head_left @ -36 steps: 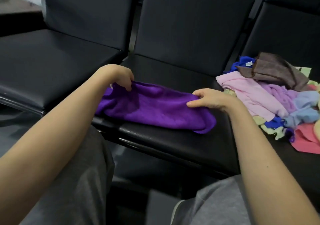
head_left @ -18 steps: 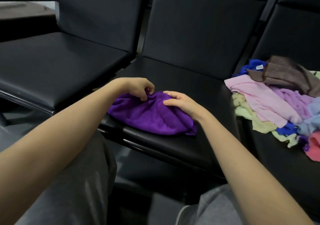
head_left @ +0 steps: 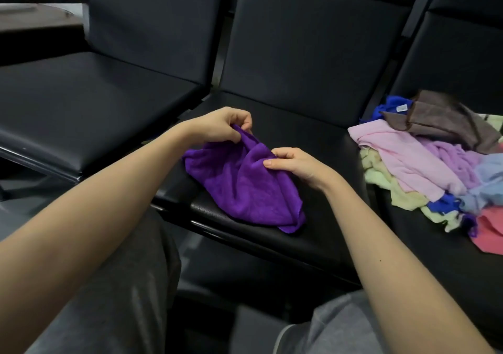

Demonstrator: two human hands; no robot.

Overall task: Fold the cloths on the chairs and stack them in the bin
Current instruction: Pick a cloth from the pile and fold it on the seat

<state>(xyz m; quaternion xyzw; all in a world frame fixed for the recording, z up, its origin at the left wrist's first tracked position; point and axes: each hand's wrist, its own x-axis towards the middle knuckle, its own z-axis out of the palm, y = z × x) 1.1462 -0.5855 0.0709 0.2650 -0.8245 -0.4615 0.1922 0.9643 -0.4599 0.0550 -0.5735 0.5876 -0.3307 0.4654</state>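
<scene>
A purple cloth [head_left: 242, 187] lies bunched on the middle black chair seat [head_left: 313, 124]. My left hand [head_left: 220, 126] pinches its far upper edge between thumb and fingers. My right hand [head_left: 295, 163] grips the cloth's right side, thumb on top and fingers curled under the fabric. The two hands are close together, with the cloth hanging down from them toward the seat's front edge. A pile of unfolded cloths [head_left: 435, 163] in pink, lilac, brown, blue, yellow and red lies on the right chair. No bin is in view.
The left chair seat [head_left: 89, 103] is bare black leather. Chair backs rise behind all three seats. A dark table edge [head_left: 32, 24] shows at far left. My knees in grey trousers [head_left: 114, 299] are below the seats' front edges.
My hands came together from the cloth's two ends, folding the long strip in half. They then lifted slightly, and the cloth now drapes from both hands.
</scene>
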